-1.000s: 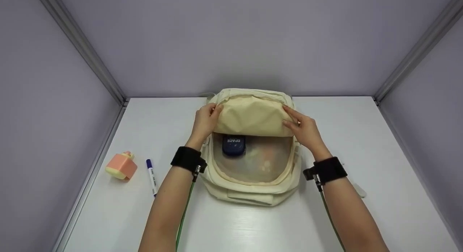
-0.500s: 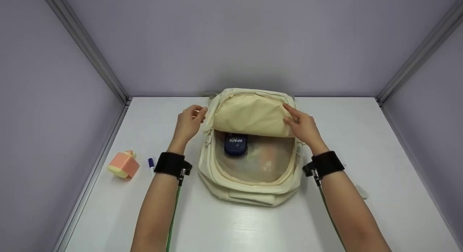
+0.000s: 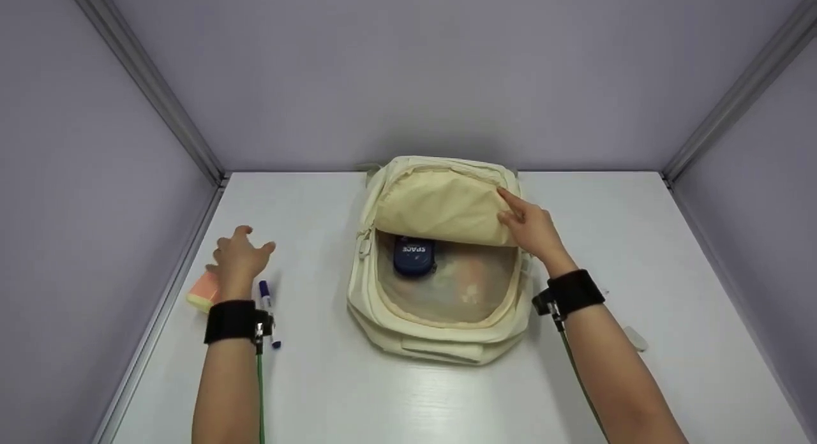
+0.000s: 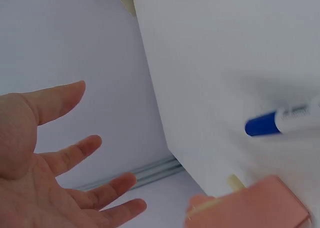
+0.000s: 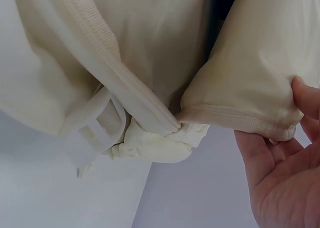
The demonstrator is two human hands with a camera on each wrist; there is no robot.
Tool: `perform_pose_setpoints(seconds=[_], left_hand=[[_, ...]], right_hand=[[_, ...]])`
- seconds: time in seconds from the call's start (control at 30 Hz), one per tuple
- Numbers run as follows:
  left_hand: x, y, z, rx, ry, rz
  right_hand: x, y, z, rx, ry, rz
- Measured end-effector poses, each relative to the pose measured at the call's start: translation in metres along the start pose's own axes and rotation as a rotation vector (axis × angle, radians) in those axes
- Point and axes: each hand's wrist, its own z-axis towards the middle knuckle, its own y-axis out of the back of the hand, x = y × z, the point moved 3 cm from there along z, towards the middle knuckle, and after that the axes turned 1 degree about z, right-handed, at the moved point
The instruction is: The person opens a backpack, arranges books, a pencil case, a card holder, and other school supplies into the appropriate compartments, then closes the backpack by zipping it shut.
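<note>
A cream backpack (image 3: 440, 342) lies on the table with its front flap (image 3: 440, 205) folded up. Through the opening show a dark blue case (image 3: 413, 256) lettered "SPACE" and some blurred colours behind a hazy panel. My right hand (image 3: 533, 226) pinches the flap's right edge; in the right wrist view, thumb and fingers (image 5: 255, 155) grip the hemmed fabric. Over at the left, my left hand (image 3: 241, 259) hovers with spread fingers and holds nothing. Partly hidden below it is a pink and yellow bottle-like object (image 4: 255, 208). A white marker (image 3: 268, 310) with a blue cap lies just right of that wrist.
The white table (image 3: 421, 406) is bounded by grey panels at the back and both sides. A small whitish object (image 3: 635, 339) lies beside my right forearm, its kind unclear. A strap buckle (image 5: 102, 123) hangs at the backpack's side.
My left hand has let go of the flap's left side and moved left and nearer to the pink and yellow object, its fingers spreading. My right hand still holds the flap.
</note>
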Motion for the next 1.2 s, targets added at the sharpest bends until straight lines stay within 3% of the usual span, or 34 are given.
perform_pose_setpoints(seconds=[0.13,0.43,0.6,0.93,1.2], left_hand=[[0.029,0.004,-0.007,-0.012,0.091,0.054],[0.07,-0.003,-0.016,-0.033,0.126,0.041],[0.073,-0.001,-0.018,-0.03,0.109,0.056],[0.067,0.009,-0.02,0.075,0.123,0.057],[0.064,0.012,-0.02,0.028,0.109,0.074]], right_hand=[[0.001,-0.001,0.0,0.009,0.0,-0.013],[0.001,-0.002,0.0,0.0,-0.007,-0.025],[0.001,-0.002,0.0,-0.01,-0.007,-0.027],[-0.001,-0.003,0.0,-0.008,-0.004,-0.036],[-0.003,-0.001,-0.001,0.002,-0.016,-0.003]])
